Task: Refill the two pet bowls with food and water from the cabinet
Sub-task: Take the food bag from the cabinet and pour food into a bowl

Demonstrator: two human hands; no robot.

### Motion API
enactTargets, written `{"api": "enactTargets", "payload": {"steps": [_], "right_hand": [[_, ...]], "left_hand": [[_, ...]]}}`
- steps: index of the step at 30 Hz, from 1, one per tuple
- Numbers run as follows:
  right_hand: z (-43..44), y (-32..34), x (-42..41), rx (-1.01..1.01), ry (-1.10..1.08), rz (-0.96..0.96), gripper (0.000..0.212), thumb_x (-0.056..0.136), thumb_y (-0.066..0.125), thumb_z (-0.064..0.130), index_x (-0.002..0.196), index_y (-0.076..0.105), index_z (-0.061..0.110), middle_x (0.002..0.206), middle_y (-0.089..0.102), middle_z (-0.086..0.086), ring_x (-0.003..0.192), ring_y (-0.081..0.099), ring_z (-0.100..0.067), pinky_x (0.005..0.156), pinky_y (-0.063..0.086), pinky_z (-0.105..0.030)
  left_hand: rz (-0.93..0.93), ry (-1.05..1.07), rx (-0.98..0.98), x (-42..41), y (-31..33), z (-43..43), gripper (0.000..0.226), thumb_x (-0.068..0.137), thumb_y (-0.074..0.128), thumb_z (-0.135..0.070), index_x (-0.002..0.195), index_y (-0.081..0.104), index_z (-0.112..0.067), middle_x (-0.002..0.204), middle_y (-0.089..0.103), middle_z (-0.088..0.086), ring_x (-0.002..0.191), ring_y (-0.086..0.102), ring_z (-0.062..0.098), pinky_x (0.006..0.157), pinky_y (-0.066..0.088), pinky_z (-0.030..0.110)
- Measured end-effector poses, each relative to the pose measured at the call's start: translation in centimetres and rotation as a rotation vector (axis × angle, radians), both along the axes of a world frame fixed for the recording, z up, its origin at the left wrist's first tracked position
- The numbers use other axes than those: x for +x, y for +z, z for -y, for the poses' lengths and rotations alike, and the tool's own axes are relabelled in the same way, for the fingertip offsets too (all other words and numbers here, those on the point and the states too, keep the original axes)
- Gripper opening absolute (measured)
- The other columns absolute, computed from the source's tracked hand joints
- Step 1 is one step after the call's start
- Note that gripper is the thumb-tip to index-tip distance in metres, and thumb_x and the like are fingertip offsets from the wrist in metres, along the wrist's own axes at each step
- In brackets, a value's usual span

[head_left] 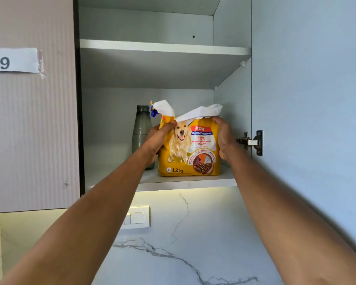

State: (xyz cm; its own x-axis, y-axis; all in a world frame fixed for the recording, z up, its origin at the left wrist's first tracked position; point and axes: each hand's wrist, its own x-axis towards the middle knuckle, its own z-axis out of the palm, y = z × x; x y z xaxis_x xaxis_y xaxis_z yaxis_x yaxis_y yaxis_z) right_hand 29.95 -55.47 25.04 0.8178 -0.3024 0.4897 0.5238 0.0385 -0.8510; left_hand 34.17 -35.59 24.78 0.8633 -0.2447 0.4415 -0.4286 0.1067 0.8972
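Yellow dog-food bag (188, 149): upright at the front right of the lower cabinet shelf (193, 183), top torn open. Gripped at both upper sides, left hand (158, 138) and right hand (224, 137) curled round it. Grey bottle (141, 124) just beside, left rear.

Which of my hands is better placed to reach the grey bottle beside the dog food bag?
Probably the left. The left hand holds the left edge of the yellow dog food bag, just in front of the translucent grey bottle. The right hand grips the bag's far side, near the metal door hinge.
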Motion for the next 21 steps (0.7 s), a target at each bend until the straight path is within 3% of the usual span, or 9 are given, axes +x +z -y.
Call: {"api": "enactTargets", "payload": {"steps": [3, 7, 10, 12, 14, 16, 19, 21], "right_hand": [[0.2, -0.6, 0.4, -0.038, -0.019, -0.012, 0.054, 0.101, 0.049, 0.052, 0.128, 0.070, 0.010, 0.112, 0.078, -0.016, 0.091, 0.077, -0.034, 0.084, 0.063, -0.046], [0.5, -1.8, 0.0, -0.127, -0.055, -0.088, 0.061, 0.096, 0.051, 0.068, 0.121, 0.075, 0.019, 0.111, 0.080, -0.011, 0.103, 0.077, -0.035, 0.100, 0.056, -0.058], [0.3, -3.4, -1.2, -0.242, -0.112, -0.064, 0.056, 0.098, 0.051, 0.067, 0.121, 0.074, 0.021, 0.109, 0.081, -0.005, 0.098, 0.079, -0.027, 0.098, 0.058, -0.054], [-0.3, -4.4, -2.8, -0.315, -0.145, -0.048, 0.054, 0.091, 0.061, 0.070, 0.122, 0.070, 0.026, 0.110, 0.080, 0.002, 0.097, 0.079, -0.020, 0.095, 0.061, -0.049], [-0.9, -5.1, -4.7, -0.389, -0.192, -0.055, 0.043, 0.088, 0.071, 0.062, 0.117, 0.066, 0.031, 0.105, 0.078, 0.010, 0.094, 0.076, -0.012, 0.080, 0.064, -0.032], [-1.0, -5.5, -6.0, -0.478, -0.230, -0.090, 0.047, 0.082, 0.082, 0.051, 0.119, 0.061, 0.030, 0.102, 0.073, 0.015, 0.090, 0.072, -0.008, 0.061, 0.059, -0.019], [-1.3, -5.4, -6.5, -0.635, -0.352, -0.181, 0.071, 0.070, 0.095, 0.042, 0.127, 0.056, 0.025, 0.112, 0.074, 0.005, 0.092, 0.076, -0.020, 0.071, 0.065, -0.035], [-1.6, -4.8, -6.4, -0.742, -0.464, -0.249, 0.066, 0.072, 0.094, 0.039, 0.123, 0.055, 0.025, 0.109, 0.073, 0.005, 0.084, 0.076, -0.018, 0.072, 0.061, -0.035]], "left_hand": [[0.007, 0.022, 0.054, -0.3, -0.1, -0.5, 0.043, 0.092, 0.063, -0.055, 0.120, 0.066, -0.023, 0.106, 0.078, 0.001, 0.091, 0.074, 0.019, 0.068, 0.055, 0.031], [0.073, 0.065, 0.223, -1.2, -2.0, -2.5, 0.066, 0.078, 0.066, -0.070, 0.128, 0.058, -0.027, 0.123, 0.069, -0.002, 0.108, 0.068, 0.023, 0.092, 0.056, 0.048], [0.144, 0.047, 0.349, -1.6, -3.6, -4.1, 0.073, 0.061, 0.084, -0.054, 0.123, 0.053, -0.030, 0.119, 0.067, -0.007, 0.110, 0.066, 0.019, 0.094, 0.058, 0.046], [0.160, 0.081, 0.450, -1.6, -4.2, -4.5, 0.080, 0.057, 0.093, -0.043, 0.124, 0.052, -0.030, 0.117, 0.066, -0.007, 0.110, 0.064, 0.020, 0.092, 0.060, 0.043], [0.198, 0.166, 0.516, -1.5, -4.7, -4.5, 0.086, 0.054, 0.099, -0.038, 0.128, 0.057, -0.026, 0.118, 0.068, -0.003, 0.108, 0.066, 0.023, 0.091, 0.061, 0.045], [0.219, 0.218, 0.524, -1.5, -4.8, -4.4, 0.087, 0.053, 0.100, -0.035, 0.129, 0.060, -0.023, 0.119, 0.070, 0.000, 0.109, 0.068, 0.026, 0.091, 0.061, 0.047], [0.210, 0.241, 0.536, -1.8, -4.5, -4.0, 0.085, 0.056, 0.100, -0.030, 0.130, 0.060, -0.019, 0.122, 0.068, 0.001, 0.111, 0.067, 0.027, 0.089, 0.062, 0.043], [0.223, 0.284, 0.572, -2.1, -4.3, -3.6, 0.081, 0.059, 0.098, -0.027, 0.130, 0.059, -0.017, 0.124, 0.067, 0.003, 0.113, 0.064, 0.028, 0.092, 0.060, 0.043]]}}
